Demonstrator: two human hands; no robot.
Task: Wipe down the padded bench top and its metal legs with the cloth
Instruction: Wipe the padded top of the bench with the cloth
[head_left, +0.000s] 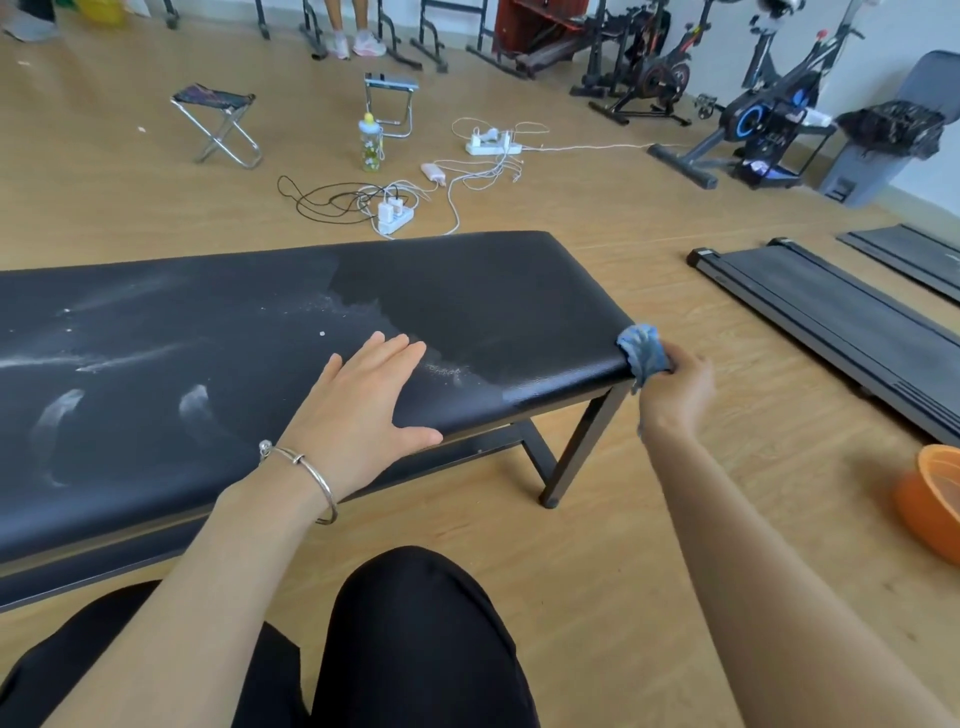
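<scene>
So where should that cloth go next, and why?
Probably a sweep leftward across the padded bench top. The right hand grips the blue cloth at the right-end corner, where the surface looks clean, while white dust smears cover the part beyond the flat left hand.

The black padded top (493, 301) is seen lying level, whitened by dust and smears at left, dark and clean toward the right end; black metal legs (579, 449) are set beneath it. The blue cloth (642, 353) is bunched against its near right corner.
</scene>
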